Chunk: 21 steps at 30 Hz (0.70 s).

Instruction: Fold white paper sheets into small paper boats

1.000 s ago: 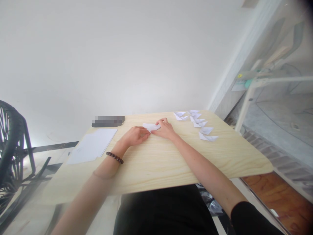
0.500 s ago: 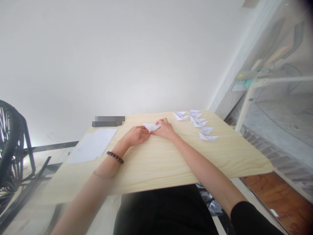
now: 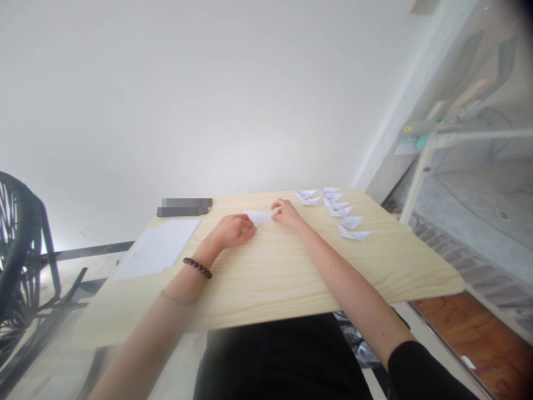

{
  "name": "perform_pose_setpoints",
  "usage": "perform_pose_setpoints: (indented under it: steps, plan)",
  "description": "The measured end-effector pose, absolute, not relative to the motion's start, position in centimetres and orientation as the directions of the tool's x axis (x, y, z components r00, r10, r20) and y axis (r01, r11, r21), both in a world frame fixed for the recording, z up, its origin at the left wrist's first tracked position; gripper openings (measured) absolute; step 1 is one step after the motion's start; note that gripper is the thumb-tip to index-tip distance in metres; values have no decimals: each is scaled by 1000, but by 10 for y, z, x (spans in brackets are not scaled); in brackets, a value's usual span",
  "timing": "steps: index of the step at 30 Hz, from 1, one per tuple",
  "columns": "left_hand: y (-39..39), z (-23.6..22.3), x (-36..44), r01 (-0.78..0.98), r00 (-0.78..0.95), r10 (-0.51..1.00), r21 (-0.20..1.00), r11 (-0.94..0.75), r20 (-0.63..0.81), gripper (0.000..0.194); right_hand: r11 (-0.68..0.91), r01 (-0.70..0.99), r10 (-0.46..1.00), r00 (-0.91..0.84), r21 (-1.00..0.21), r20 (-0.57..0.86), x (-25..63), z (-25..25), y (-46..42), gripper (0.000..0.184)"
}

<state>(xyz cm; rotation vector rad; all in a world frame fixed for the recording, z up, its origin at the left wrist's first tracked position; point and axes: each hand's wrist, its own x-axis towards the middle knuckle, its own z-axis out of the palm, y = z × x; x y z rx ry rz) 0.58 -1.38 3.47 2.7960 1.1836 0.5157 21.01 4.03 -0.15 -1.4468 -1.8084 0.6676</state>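
Note:
A small folded piece of white paper [image 3: 259, 217], pointed at its right end, lies on the wooden table between my hands. My left hand [image 3: 234, 230] presses its left end down, fingers together and partly covering it. At the pointed right end is my right hand [image 3: 285, 215], thumb and curled fingers closed around the tip. Beyond it to the right stand several folded paper boats, among them a front one [image 3: 353, 234] and a pair at the back [image 3: 307, 198].
A stack of white paper sheets [image 3: 160, 247] lies on the table's left side. Behind it sits a dark, blurred-out object [image 3: 183, 208]. The table [image 3: 275, 289] stands against a white wall [image 3: 208, 100]. A dark woven chair [image 3: 25, 244] is at far left, a white metal frame [image 3: 418, 178] at right.
My right hand has slid right along the folded paper, its thumb moving from beside my left fingertips to the pointed end. My left hand stays in place.

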Motion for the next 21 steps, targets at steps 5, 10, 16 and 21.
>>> perform_pose_setpoints:
  steps: [5, 10, 16, 21]
  plan:
    - [-14, 33, 6, 693, 646, 705, 160, -702, 293, 29, 285, 628, 957, -148, -724, 249, 212, -3, 45, 25]
    - [-14, 30, 4, 684, 649, 694, 160, -712, 312, 30, 305, 643, 949, -142, -702, 283, 212, -3, 39, 18]
    - [-16, 28, 3, 640, 687, 655, 165, -750, 314, 30, 312, 710, 945, -165, -631, 282, 205, -2, 28, 31]
    - [-17, 27, 5, 633, 695, 648, 163, -757, 310, 33, 319, 816, 939, -204, -482, 277, 198, -1, 23, 32]
